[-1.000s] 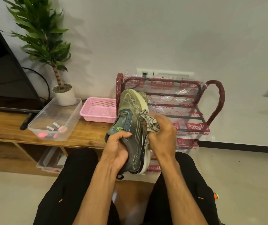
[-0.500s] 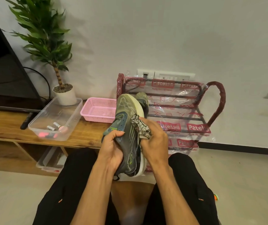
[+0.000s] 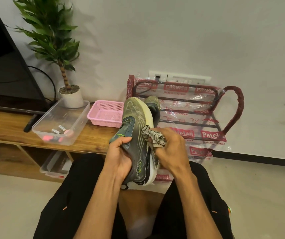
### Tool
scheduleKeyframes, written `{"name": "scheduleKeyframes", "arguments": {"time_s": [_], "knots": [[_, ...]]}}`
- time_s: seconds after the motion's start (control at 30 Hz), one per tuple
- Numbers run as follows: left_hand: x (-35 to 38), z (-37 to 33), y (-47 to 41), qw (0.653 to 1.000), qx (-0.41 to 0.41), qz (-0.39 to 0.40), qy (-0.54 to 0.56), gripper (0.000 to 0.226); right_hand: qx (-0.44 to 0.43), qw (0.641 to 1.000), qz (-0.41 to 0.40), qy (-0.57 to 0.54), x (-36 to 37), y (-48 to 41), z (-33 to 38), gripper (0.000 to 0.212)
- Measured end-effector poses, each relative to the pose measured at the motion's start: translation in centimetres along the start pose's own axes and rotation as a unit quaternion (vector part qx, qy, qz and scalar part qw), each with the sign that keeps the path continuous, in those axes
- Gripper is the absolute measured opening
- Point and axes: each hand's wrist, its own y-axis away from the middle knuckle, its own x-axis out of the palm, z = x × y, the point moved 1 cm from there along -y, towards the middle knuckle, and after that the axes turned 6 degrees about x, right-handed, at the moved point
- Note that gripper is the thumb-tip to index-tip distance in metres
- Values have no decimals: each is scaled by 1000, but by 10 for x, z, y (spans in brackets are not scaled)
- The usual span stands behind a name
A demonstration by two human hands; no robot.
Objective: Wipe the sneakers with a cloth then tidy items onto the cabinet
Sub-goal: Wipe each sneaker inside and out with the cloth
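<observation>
Above the lap, in front of the rack (image 3: 231, 116), the left hand (image 3: 119, 156) gripped the sneaker (image 3: 136, 121) at its heel end, fingers curled round the collar. Toe pointed up & away, w/ the pale sole edge turned to the right. The right hand (image 3: 171, 149) had the cloth (image 3: 153, 137) bunched in curled fingers & pressed vs. the shoe's side, just by the midsole.

So the wiping step was underway, not finished, as far as I could judge: the upper looked dull & the midsole looked marked near the toe. A 2nd sneaker (image 3: 153, 103) sat behind the first, toe showing, apparently on a rack shelf. Couldn't tell if it had been wiped.

Tidying looked not yet begun. On the cabinet (image 3: 5, 128) a clear tub (image 3: 79, 125) held a couple of batteries (image 3: 59, 129) & sth pink/red, w/ a pink basket (image 3: 103, 116) just beside it.

Left to do, prob.: rest of this shoe, maybe the other one, then items onto the cabinet. Which items that meant, couldn't tell.
</observation>
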Motion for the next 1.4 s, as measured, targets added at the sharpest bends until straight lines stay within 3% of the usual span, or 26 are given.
{"name": "scheduleKeyframes", "arguments": {"time_s": [0.07, 0.13, 0.3, 0.53, 0.73, 0.9, 1.1, 1.23, 1.3, 1.4], "knots": [[-4, -2, -2, 1000, 6, -5, 7, 35, -8, 997, 71, 11, -7, 6, 3, 40], [-6, -2, -2, 1000, 4, -12, 8, 38, 3, 996, 93, 1, -10, 6, 4, 38], [-4, -2, -1, 1000, -4, -11, 3, 43, 43, 998, -36, 1, -2, -8, 5, 37], [-9, -9, -5, 1000, 11, -7, -20, 46, 15, 999, 51, 0, 0, 7, 3, 42], [0, -5, -3, 994, -13, 34, -103, 33, 38, 994, -99, 3, 2, -16, 7, 42], [0, -4, -6, 989, 8, 21, -146, 42, 6, 1000, 4, 16, 7, -2, 13, 39], [-1, 0, -6, 981, 34, 37, -187, 45, 45, 993, -106, 17, 9, -18, 14, 40], [-2, -2, -8, 976, 62, 22, -207, 36, 78, 996, -21, -41, 8, -13, 15, 19], [-2, -3, -10, 977, 67, 18, -203, 35, 72, 994, 14, -79, 7, -4, 17, 22], [-1, -1, -10, 978, 66, 14, -197, 36, 58, 996, -30, -63, 8, -5, 16, 30]]}}
